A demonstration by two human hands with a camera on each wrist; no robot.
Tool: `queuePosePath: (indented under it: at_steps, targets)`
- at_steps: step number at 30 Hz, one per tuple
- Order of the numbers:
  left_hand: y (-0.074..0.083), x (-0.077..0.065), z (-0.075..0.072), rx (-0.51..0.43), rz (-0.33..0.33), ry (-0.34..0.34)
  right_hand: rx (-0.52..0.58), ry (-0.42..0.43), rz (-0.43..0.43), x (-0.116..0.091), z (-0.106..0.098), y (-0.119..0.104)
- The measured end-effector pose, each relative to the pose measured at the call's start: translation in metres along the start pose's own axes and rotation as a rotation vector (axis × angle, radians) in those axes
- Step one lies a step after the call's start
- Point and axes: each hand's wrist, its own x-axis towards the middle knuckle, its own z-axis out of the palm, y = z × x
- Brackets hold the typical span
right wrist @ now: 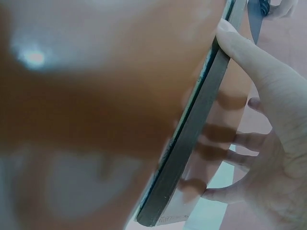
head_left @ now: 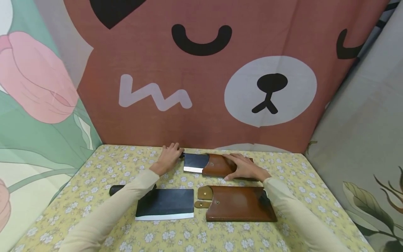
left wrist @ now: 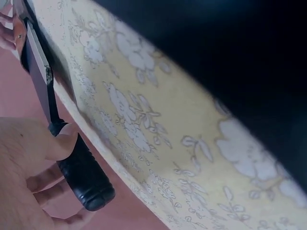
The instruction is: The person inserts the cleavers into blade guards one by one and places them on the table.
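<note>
At the back of the table, my left hand (head_left: 168, 159) grips the black handle (left wrist: 86, 177) of a cleaver, thumb on one side and fingers on the other. The cleaver's dark blade (head_left: 193, 160) with its bright edge is partly inside a brown leather sheath (head_left: 217, 168), and the rest of the blade is hidden there. My right hand (head_left: 245, 167) holds that sheath, its thumb at the near edge and the fingers over the far side. A second cleaver (head_left: 167, 203) lies in front under my left forearm, its handle partly covered by the sleeve.
A second brown sheath (head_left: 240, 203) lies in front on the right, its snap straps (head_left: 203, 204) pointing left and its right end partly under my right sleeve. Flowered yellow cloth (head_left: 176, 238) covers the table. A bear-print curtain (head_left: 201, 122) hangs right behind the table's back edge.
</note>
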Motion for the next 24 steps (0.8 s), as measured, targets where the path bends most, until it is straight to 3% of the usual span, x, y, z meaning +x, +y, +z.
queuePosePath:
  at_steps: [12,17,24]
  targets:
    - [0.004,0.007,-0.008,-0.044,0.028,0.021,-0.01,0.015,-0.03,0.005,0.001,0.0]
    - [0.01,0.008,-0.01,-0.062,0.036,-0.001,0.005,-0.008,-0.027,0.008,0.002,-0.005]
    - [0.012,0.01,-0.011,-0.017,0.04,-0.025,-0.001,-0.003,-0.032,0.008,0.0,-0.01]
